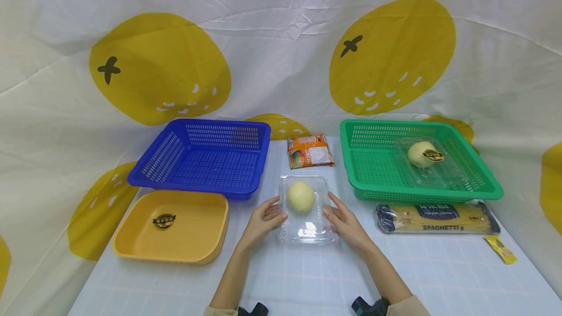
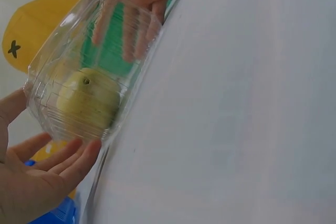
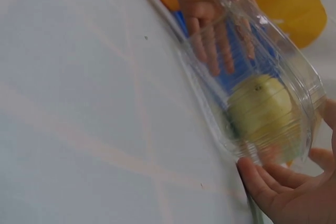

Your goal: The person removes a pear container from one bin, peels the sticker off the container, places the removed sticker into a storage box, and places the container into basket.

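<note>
While it rested flat on the worktop [image 1: 439, 277], the clear plastic clamshell [image 1: 306, 208] sat between both hands, near the person's edge and roughly midway between the two baskets. A pale yellow round fruit [image 1: 301, 196] lay inside its far half, enclosed by the transparent shell. The left hand [image 1: 262, 220] was placed against the left side of the clamshell, its fingers [image 2: 68, 158] nearly straight and extended along the wall, touching the plastic without curling around it. The right hand [image 1: 344, 221] mirrored this on the right side, fingers [image 3: 265, 184] lightly bent and resting against the shell wall. The fruit therefore lay between the two sets of fingertips, separated from them by the plastic. Neither hand lifted the clamshell in the head view.

Beyond the clamshell, an orange snack packet [image 1: 310, 151] lay flat on the worktop, between the baskets. To the left stood a blue basket [image 1: 175, 148], with a yellow tray [image 1: 131, 240] just in front of it; the tray carried a dark round sticker [image 1: 164, 220]. To the right stood a green basket [image 1: 373, 160] containing a second clear clamshell [image 1: 443, 172] with another pale fruit [image 1: 422, 154] bearing a dark label. A spaghetti packet [image 1: 436, 218] lay just in front of the green basket, and a small yellow sachet [image 1: 501, 248] lay near its right end. A white cloth with yellow fruit prints [image 1: 281, 38] formed the backdrop.
</note>
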Demonstrator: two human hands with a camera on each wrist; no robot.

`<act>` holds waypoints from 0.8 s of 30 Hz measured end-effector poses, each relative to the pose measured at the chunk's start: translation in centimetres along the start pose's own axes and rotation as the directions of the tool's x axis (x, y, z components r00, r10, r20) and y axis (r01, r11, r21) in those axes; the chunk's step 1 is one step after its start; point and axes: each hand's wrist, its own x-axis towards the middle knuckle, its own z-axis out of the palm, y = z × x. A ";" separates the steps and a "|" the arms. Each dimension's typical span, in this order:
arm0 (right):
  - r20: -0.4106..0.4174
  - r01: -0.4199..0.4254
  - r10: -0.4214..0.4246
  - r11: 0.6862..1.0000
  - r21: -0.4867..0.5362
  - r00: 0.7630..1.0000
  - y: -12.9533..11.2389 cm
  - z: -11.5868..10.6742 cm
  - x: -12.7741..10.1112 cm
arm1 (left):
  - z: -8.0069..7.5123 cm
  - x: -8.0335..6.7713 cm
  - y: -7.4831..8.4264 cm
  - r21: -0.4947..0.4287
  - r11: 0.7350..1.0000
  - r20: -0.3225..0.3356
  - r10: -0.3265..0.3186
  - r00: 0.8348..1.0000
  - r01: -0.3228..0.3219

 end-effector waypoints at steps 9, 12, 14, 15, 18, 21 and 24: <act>-0.044 -0.043 0.042 0.999 -0.021 0.998 -0.2 0.3 -0.4 | 0.2 0.0 -0.2 -0.056 0.992 -0.018 -0.112 0.994 0.111; -0.050 -0.039 0.038 0.999 -0.023 0.998 -0.2 0.3 -0.6 | 0.3 0.0 -0.2 -0.066 0.990 -0.015 -0.125 0.992 0.124; -0.053 -0.030 0.029 0.999 -0.023 0.998 -0.1 0.3 -0.7 | 0.3 0.0 -0.2 -0.076 0.988 -0.017 -0.136 0.991 0.134; -0.053 -0.025 0.024 0.999 -0.025 0.998 -0.1 0.3 -0.8 | 0.3 0.0 -0.1 -0.078 0.988 -0.017 -0.136 0.991 0.134; -0.047 -0.021 0.019 0.999 -0.031 0.999 -0.1 0.3 -1.0 | 0.3 -0.1 -0.1 -0.075 0.989 -0.021 -0.128 0.992 0.126; -0.041 -0.026 0.024 0.999 -0.038 0.999 -0.1 0.4 -1.2 | 0.3 -0.1 -0.1 -0.063 0.992 -0.021 -0.113 0.993 0.111; -0.043 -0.035 0.033 0.999 -0.042 0.999 -0.2 0.4 -1.4 | 0.2 -0.1 -0.1 -0.054 0.992 -0.023 -0.115 0.993 0.114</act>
